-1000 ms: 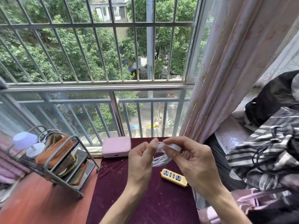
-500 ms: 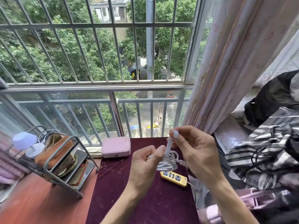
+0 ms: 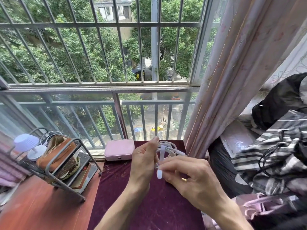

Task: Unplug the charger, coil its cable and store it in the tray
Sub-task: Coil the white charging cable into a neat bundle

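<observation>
Item: coiling step, near its close. We judge the charger already unplugged and the looping done; the strap is being fastened round the bundle, and storing in the tray is not yet done.

1. Right hand point(image 3: 191, 178), nearest us, at 5 o'clock of the bundle. Fingers curled, thumb and forefinger pinched on the free end of the white cable strap point(image 3: 162, 156), whose rounded tip shows just below the fingertips.

2. Left hand point(image 3: 144, 161), at 9 o'clock of the bundle. Fingers closed together and upright, gripping the loops of the white coiled charger cable point(image 3: 167, 149) against the palm; we cannot tell how many loops it holds.

3. The cable itself: held in the air above the dark red velvet tabletop point(image 3: 149, 205), between both hands, strap crossing the loops vertically. One connector end points toward 3 o'clock.

4. Pink rectangular box point(image 3: 119, 150), beyond the hands at 10 o'clock, on the table's far edge.

5. Grey metal wire rack point(image 3: 63, 176) with perforated tray shelves, farther off at 9 o'clock, already carrying a brown pouch point(image 3: 55, 151) and a small lilac lamp point(image 3: 26, 143). We take this for the tray.

Next move, in our judgement: press the strap shut, then carry the bundle leftward to a free spot on the rack; space there looks tight.
</observation>
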Demonstrator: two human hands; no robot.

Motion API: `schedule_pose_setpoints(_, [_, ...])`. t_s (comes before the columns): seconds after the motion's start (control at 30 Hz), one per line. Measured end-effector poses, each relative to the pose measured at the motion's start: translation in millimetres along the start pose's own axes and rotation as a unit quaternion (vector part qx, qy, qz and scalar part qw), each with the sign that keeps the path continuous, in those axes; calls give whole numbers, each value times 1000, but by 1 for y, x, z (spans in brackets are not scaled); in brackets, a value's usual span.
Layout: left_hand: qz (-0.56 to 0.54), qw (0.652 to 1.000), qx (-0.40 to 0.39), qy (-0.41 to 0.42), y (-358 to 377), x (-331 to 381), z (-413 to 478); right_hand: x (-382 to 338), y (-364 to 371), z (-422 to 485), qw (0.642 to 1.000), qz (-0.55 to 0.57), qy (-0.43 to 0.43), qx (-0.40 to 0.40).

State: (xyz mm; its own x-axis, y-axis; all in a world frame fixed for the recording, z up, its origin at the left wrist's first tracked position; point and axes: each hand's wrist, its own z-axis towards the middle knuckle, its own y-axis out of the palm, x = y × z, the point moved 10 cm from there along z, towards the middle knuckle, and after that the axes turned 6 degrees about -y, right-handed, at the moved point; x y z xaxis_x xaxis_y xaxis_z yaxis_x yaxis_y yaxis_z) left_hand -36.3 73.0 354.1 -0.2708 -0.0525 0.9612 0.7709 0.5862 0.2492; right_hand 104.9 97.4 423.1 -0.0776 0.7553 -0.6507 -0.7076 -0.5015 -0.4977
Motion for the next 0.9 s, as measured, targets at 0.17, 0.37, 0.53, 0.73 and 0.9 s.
schedule_pose_setpoints(0.17, [-18, 1000, -16, 0, 6, -6, 3, 1, -1, -2, 989, -138, -51, -6])
schedule_pose_setpoints(0.37, [-29, 999, -36, 15, 12, -3, -2, -1, -3, -5, 984, -169, -44, 40])
schedule_pose_setpoints(0.53, [20, 999, -7, 46, 13, -1, -8, -1, -9, -8, 972, -208, -35, 99])
schedule_pose_setpoints(0.73, [70, 996, 5, 58, 9, -5, -10, 3, -15, -5, 949, -300, -20, 99])
schedule_pose_setpoints(0.9, [109, 991, 4, 74, 9, -3, -16, 15, -14, 2, 952, -303, 22, 43])
